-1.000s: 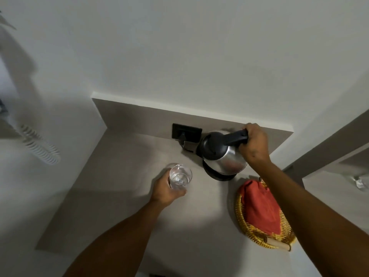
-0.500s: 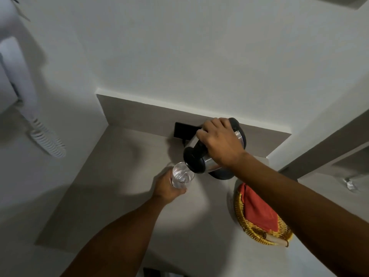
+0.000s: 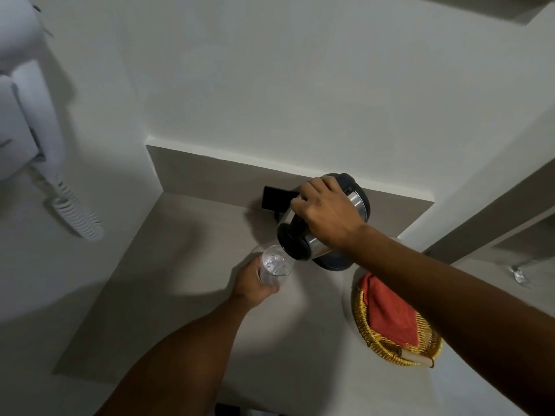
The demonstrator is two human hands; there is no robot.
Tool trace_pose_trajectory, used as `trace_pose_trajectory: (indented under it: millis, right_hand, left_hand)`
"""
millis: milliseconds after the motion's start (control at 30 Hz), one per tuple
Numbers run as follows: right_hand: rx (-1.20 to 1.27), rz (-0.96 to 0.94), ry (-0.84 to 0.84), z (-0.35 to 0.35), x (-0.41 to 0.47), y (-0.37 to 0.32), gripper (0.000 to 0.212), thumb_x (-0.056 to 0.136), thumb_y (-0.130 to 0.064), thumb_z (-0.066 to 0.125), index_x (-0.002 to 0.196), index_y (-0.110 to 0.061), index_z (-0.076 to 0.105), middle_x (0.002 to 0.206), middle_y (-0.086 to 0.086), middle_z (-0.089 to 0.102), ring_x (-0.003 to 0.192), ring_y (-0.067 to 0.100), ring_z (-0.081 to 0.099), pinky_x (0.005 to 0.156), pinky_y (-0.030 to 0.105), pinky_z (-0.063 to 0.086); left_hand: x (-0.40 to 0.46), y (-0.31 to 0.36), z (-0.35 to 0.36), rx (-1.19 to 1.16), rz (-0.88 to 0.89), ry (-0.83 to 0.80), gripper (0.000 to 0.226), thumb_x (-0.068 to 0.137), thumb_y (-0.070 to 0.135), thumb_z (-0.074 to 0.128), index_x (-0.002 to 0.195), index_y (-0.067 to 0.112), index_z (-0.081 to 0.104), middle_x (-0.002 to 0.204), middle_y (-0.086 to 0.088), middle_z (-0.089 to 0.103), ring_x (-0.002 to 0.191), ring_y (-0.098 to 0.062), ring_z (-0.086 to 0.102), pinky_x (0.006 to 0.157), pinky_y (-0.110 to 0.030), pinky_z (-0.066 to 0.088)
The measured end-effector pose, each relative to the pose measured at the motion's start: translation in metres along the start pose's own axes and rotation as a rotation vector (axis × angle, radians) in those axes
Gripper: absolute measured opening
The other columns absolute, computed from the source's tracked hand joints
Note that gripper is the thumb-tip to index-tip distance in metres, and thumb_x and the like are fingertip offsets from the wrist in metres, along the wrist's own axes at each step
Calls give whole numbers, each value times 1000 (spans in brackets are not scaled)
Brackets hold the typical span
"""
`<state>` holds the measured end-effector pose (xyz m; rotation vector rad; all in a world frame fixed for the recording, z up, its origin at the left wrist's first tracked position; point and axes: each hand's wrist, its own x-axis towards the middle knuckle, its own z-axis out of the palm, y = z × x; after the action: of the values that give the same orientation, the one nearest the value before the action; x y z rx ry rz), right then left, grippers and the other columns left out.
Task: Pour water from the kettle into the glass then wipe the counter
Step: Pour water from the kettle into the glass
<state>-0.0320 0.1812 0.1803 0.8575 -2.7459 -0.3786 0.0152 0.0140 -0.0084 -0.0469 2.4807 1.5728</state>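
Note:
My right hand (image 3: 326, 214) grips the handle of a steel kettle (image 3: 359, 202) with a black lid, lifted off its round black base (image 3: 333, 262) and tipped steeply to the left. Its lid end hangs right over a clear glass (image 3: 274, 264), where water shows bubbling inside. My left hand (image 3: 250, 283) is wrapped around the glass, which stands on the grey counter (image 3: 186, 265). A red cloth (image 3: 390, 313) lies folded in a golden wicker basket (image 3: 375, 346) to the right, partly hidden by my right forearm.
A black socket plate (image 3: 274, 198) sits on the grey backsplash behind the kettle. White walls close in the counter at the back and left, and a white wall-mounted hair dryer with a coiled cord (image 3: 75, 214) hangs on the left wall.
My right hand lifted the kettle off its base, swung it left and tipped it over the glass. The tilt grew steeper in the last half second. My left hand stayed on the glass.

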Motion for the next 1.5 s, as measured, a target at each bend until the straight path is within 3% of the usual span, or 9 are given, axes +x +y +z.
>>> trace_pose_trajectory:
  millis: [500, 800, 1000, 1133, 1233, 1333, 1433, 1500]
  right_hand:
    - [-15, -19, 96, -15, 7, 8, 14, 82, -10, 52, 90, -8, 63, 85, 13, 54, 82, 31, 48, 83, 44, 34]
    - [-7, -6, 93, -12, 8, 11, 12, 83, -9, 56, 93, -9, 62, 86, 12, 54, 84, 31, 47, 84, 44, 35]
    - [40, 60, 106, -5, 6, 16, 12, 84, -8, 55, 93, -11, 61, 84, 10, 52, 83, 30, 46, 84, 43, 36]
    - [155, 151, 132, 12, -4, 19, 7, 82, -12, 60, 88, -16, 58, 86, 6, 50, 85, 26, 44, 84, 41, 35]
    - [272, 267, 119, 33, -17, 22, 16, 78, -15, 67, 90, -19, 58, 88, 2, 50, 89, 22, 43, 85, 38, 31]
    - [483, 497, 164, 52, -32, 37, 25, 65, -5, 73, 85, -16, 62, 85, 1, 52, 85, 21, 45, 77, 35, 33]
    - [625, 720, 241, 70, -48, 58, 22, 60, 7, 67, 74, -10, 61, 78, 6, 56, 76, 27, 51, 66, 40, 44]
    - [708, 853, 289, 82, -56, 72, 28, 59, 12, 64, 73, -13, 61, 78, 4, 57, 77, 26, 53, 64, 35, 45]
  left_hand:
    - [1, 0, 3, -33, -9, 10, 67, 58, -5, 91, 119, 11, 68, 102, 5, 69, 92, -11, 64, 65, 6, 42]
    - [3, -2, 4, -27, 11, 8, 75, 56, 0, 94, 124, 16, 66, 109, 4, 71, 100, -12, 66, 71, 3, 45]
    - [5, -6, 5, -29, 4, 4, 72, 56, 0, 95, 121, 15, 67, 103, 8, 68, 97, -11, 65, 71, 6, 43]
    - [7, -7, 6, -42, 4, 7, 73, 56, -1, 94, 121, 16, 67, 105, 8, 68, 101, -12, 66, 72, 5, 44]
    - [8, -9, 7, -36, -1, -11, 69, 58, -1, 94, 120, 15, 67, 100, 11, 69, 95, -12, 67, 70, 1, 45]
    - [10, -11, 10, -47, -2, 13, 71, 56, -4, 93, 119, 16, 68, 99, 12, 69, 94, -10, 65, 70, 5, 43]
    - [12, -13, 12, -46, -16, 21, 75, 55, -7, 92, 123, 12, 67, 101, 8, 68, 100, -13, 64, 70, 8, 41]
    - [13, -16, 13, -41, -9, 7, 80, 55, -8, 92, 127, 13, 65, 103, 10, 68, 102, -13, 64, 71, 8, 41]
